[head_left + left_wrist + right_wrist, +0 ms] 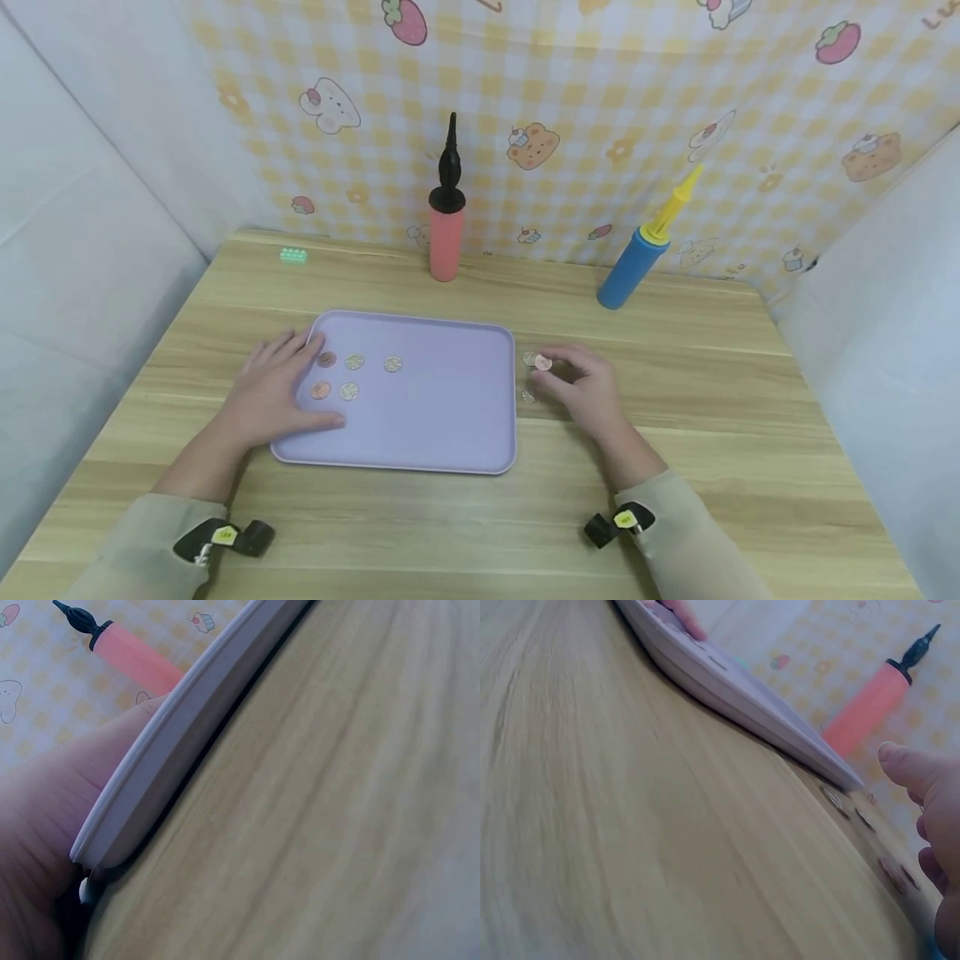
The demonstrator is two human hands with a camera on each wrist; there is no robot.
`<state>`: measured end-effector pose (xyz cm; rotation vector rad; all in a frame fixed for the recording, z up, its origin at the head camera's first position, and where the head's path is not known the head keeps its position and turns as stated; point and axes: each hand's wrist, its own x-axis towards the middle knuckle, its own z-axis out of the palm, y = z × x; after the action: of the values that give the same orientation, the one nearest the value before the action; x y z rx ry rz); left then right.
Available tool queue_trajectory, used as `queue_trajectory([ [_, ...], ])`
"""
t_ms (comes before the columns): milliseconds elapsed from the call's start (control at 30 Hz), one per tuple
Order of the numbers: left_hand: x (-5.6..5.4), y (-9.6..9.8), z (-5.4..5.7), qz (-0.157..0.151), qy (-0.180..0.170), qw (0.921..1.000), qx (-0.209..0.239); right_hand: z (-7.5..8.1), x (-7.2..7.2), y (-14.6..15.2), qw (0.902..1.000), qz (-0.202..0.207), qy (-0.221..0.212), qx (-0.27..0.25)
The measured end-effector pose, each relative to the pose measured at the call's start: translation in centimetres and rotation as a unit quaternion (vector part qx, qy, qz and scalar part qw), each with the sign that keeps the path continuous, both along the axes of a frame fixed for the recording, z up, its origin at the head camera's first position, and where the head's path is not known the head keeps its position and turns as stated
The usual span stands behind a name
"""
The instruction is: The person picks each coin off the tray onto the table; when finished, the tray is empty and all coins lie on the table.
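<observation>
A shallow lilac tray lies on the table with several coins near its left end. Among them are a copper coin and a silver coin. My left hand rests spread over the tray's left rim, thumb reaching inside below the coins. Just off the right rim, my right hand pinches a copper-coloured coin between thumb and forefinger. Beside its fingertips on the table are silver coins. The right wrist view shows more loose coins on the wood under that hand; the pinched coin is hidden there.
Behind the tray stands a pink hand pump with a black nozzle. A blue hand pump with a yellow nozzle leans at the back right. A small green toy brick lies at the back left. A patterned cloth hangs behind the table.
</observation>
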<state>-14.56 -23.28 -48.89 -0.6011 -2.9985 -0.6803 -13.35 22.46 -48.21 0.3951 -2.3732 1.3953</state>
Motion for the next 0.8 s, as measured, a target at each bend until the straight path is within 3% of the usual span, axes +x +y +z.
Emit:
queue_trajectory([
  [200, 0.0, 0.0, 0.1, 0.001, 0.000, 1.0000, -0.004, -1.5, -0.3, 3.2, 0.9984, -0.051, -0.021, 0.012],
  [400, 0.0, 0.0, 0.1, 0.001, -0.002, 1.0000, -0.005, -1.8, -0.2, 5.9, 0.9959, -0.077, -0.048, -0.005],
  [667, -0.1, 0.0, 0.0, -0.001, 0.002, 1.0000, -0.004, -2.0, -0.1, 8.0, 0.9826, -0.161, -0.082, 0.042],
  [800, -0.1, 0.0, 0.0, -0.001, 0.003, 1.0000, -0.002, -1.7, -0.3, 8.4, 0.9795, -0.168, -0.084, 0.073],
])
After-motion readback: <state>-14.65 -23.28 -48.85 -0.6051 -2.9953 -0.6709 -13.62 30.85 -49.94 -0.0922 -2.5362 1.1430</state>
